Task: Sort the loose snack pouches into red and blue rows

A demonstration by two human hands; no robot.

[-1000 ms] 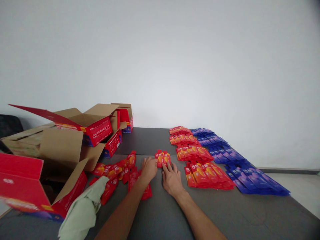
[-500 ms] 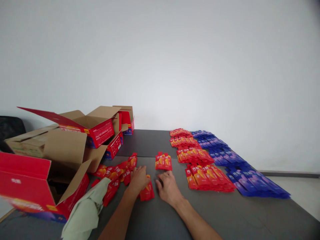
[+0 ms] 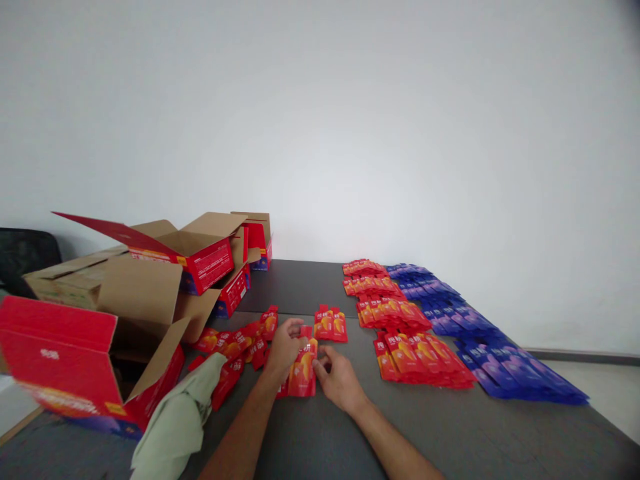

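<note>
In the head view, a red pouch (image 3: 303,373) with a yellow fruit print lies between my hands at the table's near middle. My left hand (image 3: 287,348) grips its upper left side with bent fingers. My right hand (image 3: 342,381) has its thumb and curled fingers at the pouch's right edge, pinching it. Part of another red pouch shows under the left wrist. Just beyond my hands two red pouches (image 3: 331,325) lie side by side, overlapping. To the left is a loose heap of red pouches (image 3: 231,348).
Rows of stacked red pouches (image 3: 423,358) and blue pouches (image 3: 517,369) fan out at the right. Open red cartons (image 3: 55,360) and a brown carton (image 3: 70,277) stand at the left. A pale green cloth (image 3: 175,423) lies in front of the heap on the dark table (image 3: 320,440).
My left hand has moved slightly right and up, bringing a red pouch upright between both hands. My right hand has closed in on its right edge. The view has shifted slightly.
</note>
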